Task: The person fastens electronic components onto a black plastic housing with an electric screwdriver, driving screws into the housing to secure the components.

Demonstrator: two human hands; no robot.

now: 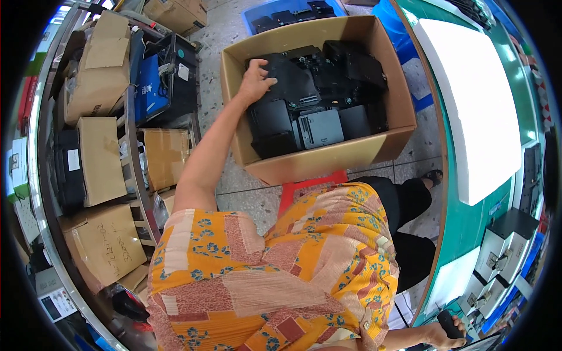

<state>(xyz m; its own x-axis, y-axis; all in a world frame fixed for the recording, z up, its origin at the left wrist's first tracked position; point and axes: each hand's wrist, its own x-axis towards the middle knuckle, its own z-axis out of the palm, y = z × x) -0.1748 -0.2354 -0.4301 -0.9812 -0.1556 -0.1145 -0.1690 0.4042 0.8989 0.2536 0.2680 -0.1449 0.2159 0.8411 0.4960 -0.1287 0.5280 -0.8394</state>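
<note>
My left hand (256, 83) reaches into a large open cardboard box (316, 167) at its far left corner. Its thumb and fingers are apart, touching the left edge of a flat black plastic part (291, 79). Several more black plastic housings (357, 64) fill the box, along with a grey rectangular piece (321, 127) near its front wall. Low at the right edge, my right hand (445, 336) is closed around a dark, handle-like object (449, 323); its far end is hidden.
Right of me runs a green-topped bench (430, 105) bearing a long white foam slab (471, 105) and white-and-black devices (497, 257). A metal rack (132, 105) with cartons (108, 243) stands left. Beyond the box is a blue bin (249, 13); a red stool (287, 196) is before me.
</note>
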